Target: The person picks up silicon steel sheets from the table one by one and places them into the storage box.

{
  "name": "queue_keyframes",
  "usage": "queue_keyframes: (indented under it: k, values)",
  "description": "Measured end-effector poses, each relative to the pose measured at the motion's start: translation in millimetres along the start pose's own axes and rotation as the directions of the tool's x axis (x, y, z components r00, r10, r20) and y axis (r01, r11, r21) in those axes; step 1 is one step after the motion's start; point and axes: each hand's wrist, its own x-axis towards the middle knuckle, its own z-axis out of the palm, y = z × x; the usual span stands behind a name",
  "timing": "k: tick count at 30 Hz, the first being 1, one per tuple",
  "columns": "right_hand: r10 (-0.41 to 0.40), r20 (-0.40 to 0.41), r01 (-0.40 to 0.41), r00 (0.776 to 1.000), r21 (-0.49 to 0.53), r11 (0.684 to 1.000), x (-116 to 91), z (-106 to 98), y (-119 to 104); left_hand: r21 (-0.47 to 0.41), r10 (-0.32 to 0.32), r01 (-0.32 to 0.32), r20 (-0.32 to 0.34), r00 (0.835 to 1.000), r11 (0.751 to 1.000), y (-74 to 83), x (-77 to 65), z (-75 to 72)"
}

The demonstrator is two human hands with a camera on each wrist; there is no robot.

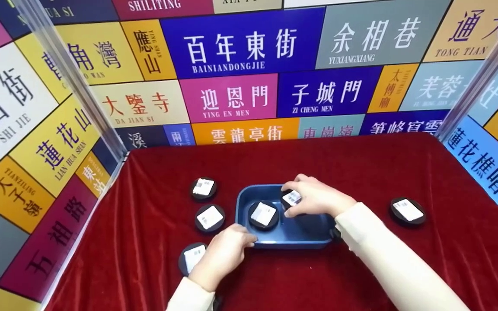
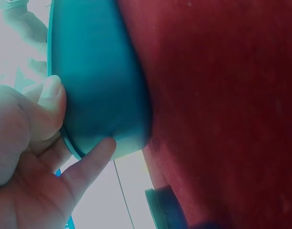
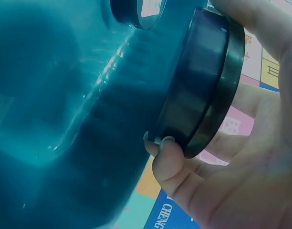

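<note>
A blue rectangular box [image 1: 305,239], open at the top, sits on red cloth. My left hand [image 1: 227,248] grips its near left corner, thumb at the rim and one finger on the outer wall [image 2: 96,71] in the left wrist view. Inside, toward the left end, lies a round black container [image 1: 263,215] with a white label on top. With its fingers and thumb round the sides, my right hand [image 1: 314,196] holds a similar black container [image 3: 203,76] within the far part of the box. That one is tilted in the right wrist view.
Left of the box, several more black containers lie in a rough column: a far one [image 1: 203,189], a middle one [image 1: 210,217] and a near one [image 1: 193,258] partly behind my left arm. Another container [image 1: 407,211] lies at the right. Panels with printed signs [image 1: 240,47] surround the cloth [image 1: 352,160].
</note>
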Motion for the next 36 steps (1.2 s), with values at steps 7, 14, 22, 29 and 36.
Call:
queue_keyframes:
  k: [7, 14, 22, 29, 36]
  values:
    - [-0.031, -0.008, 0.031, 1.000, 0.023, 0.999, 6, 7, -3, -0.008, 0.001, -0.001, 0.010, 1.000, 1.000, -0.6, -0.1, 0.5]
    - [-0.040, -0.002, 0.040, 0.999, 0.028, 0.999, 11, 11, -8, -0.010, -0.015, 0.015, 0.015, 1.000, 1.000, -0.4, -0.1, -0.5]
    - [-0.031, 0.011, 0.031, 0.999, 0.016, 0.999, 15, 10, -12, -0.014, -0.021, 0.021, 0.029, 0.999, 1.000, 0.7, 0.8, -0.7]
    - [-0.047, 0.021, 0.047, 0.999, -0.001, 0.999, 19, 13, -16, -0.011, -0.021, 0.021, 0.031, 0.999, 1.000, 0.1, 1.1, -1.4]
    - [-0.087, 0.042, 0.087, 0.995, -0.002, 0.996, 23, 16, -20, 0.000, -0.020, 0.020, 0.036, 0.999, 1.000, -0.5, 0.2, 0.1]
